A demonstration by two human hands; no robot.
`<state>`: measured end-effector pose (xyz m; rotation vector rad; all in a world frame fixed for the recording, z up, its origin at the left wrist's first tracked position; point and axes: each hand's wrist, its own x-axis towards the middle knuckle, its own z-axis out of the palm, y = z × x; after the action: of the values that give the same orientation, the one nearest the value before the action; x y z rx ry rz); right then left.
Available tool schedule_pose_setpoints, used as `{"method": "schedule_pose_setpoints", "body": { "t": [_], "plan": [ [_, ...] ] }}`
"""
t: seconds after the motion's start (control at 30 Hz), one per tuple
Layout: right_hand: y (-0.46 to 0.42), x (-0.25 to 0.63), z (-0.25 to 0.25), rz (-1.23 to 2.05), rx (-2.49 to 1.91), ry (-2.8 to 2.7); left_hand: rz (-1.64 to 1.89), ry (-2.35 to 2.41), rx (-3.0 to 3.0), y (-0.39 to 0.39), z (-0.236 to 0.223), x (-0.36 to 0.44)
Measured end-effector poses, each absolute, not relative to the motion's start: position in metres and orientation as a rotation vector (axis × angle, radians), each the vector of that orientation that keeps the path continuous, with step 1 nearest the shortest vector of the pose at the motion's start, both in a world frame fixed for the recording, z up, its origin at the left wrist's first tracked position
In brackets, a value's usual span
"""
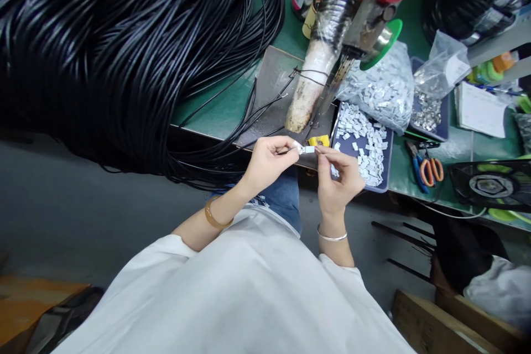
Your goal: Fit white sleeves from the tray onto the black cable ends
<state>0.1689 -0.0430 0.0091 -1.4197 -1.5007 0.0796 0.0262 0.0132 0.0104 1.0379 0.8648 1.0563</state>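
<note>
In front of the bench edge, my left hand (271, 160) pinches a thin black cable, whose end is mostly hidden by the fingertips. A small pale rectangular piece (308, 149) sits between my two hands, right by the left fingertips. My right hand (339, 174) is closed in a pinch at the other end of this piece; its fingertips partly hide the contact. Just behind the hands lies a yellow object (319, 140). To the right, a dark blue tray (389, 168) holds many similar loose pale pieces (371, 157).
A large pile of black cables (136, 55) covers the bench's left. A wrapped duct (317, 61) reaches down beside a solder spool (384, 44). On the right are a bag of pale pieces (381, 83), a tray of metal parts (427, 113), pliers (418, 168) and a fan (492, 185).
</note>
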Motion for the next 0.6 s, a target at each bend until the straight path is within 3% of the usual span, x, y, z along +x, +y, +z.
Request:
{"method": "schedule_pose_setpoints", "body": {
  "t": [0.27,0.6],
  "plan": [
    [-0.032,0.164,0.007,-0.04,-1.416,-1.643,1.111,0.954,1.155,0.014,0.008,0.031],
    [-0.038,0.17,0.015,0.143,-1.349,-1.438,1.023,0.966,1.185,0.014,0.006,0.029]
  ]
}}
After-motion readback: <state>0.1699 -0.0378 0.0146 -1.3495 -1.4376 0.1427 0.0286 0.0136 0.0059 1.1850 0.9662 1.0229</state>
